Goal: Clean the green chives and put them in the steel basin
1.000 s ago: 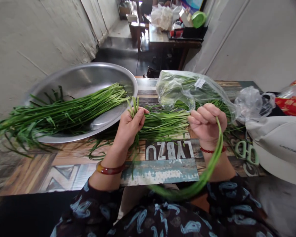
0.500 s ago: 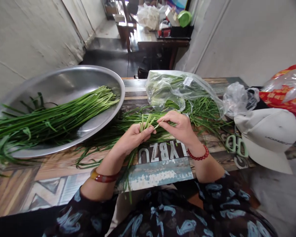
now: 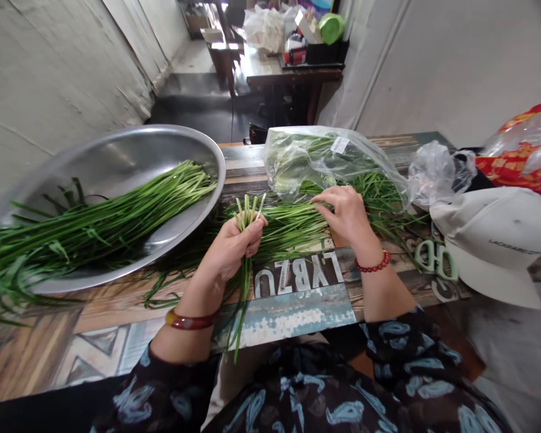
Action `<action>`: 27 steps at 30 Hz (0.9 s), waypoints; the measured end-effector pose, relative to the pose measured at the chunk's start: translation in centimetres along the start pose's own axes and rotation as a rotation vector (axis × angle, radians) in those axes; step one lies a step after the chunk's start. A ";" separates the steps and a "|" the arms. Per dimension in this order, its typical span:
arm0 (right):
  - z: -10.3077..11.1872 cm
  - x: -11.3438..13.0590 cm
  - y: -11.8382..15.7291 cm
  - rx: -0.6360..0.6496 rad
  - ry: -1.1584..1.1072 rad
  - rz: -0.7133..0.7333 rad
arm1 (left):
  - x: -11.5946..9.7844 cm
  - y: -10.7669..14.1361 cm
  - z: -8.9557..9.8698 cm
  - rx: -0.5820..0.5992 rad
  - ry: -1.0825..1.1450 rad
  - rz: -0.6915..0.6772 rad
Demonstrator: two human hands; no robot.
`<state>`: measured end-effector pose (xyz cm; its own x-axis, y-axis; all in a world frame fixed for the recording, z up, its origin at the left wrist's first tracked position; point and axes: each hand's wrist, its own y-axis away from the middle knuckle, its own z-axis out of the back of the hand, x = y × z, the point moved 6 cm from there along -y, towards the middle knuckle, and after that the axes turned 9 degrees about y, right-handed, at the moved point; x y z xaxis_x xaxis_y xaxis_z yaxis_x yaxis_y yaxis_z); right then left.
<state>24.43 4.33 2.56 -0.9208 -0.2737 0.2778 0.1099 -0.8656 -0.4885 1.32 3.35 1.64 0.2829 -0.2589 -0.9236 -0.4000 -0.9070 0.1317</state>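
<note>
Left hand (image 3: 232, 246) clenched on a small bundle of green stalks (image 3: 246, 273), right hand (image 3: 346, 218) at the loose pile (image 3: 293, 224).
From my end I see the left fingers wrapped around the bundle, pale ends up, green leaves hanging to the near edge of the desk (image 3: 293, 322). The right fingers are released, thumb and forefinger parted by the pale ends of the pile, which lies on the desk between the metal basin (image 3: 130, 157) and a clear plastic bag (image 3: 297, 171); I can't tell whether they touch it.

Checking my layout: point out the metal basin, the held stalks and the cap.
Metal basin (image 3: 133, 157): head view, bare inner wall.
Held stalks (image 3: 245, 220): head view, pale upper ends.
Cap (image 3: 500, 219): head view, crown.
</note>
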 end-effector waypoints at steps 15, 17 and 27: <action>2.1 3.4 -0.2 -0.103 -0.245 0.123 | -1.1 0.5 0.9 -0.182 -0.197 -0.246; 2.6 4.3 0.0 -0.139 -0.337 0.136 | -2.1 1.0 0.9 -0.268 -0.358 -0.420; 0.8 5.7 0.6 -0.036 -0.612 0.026 | -1.9 1.2 -0.8 -0.148 -0.889 -0.627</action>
<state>19.60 1.91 4.52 -0.5347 -0.4950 0.6848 0.1073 -0.8437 -0.5260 1.01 2.54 3.86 -0.3536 0.5403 -0.7636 -0.2789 -0.8401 -0.4653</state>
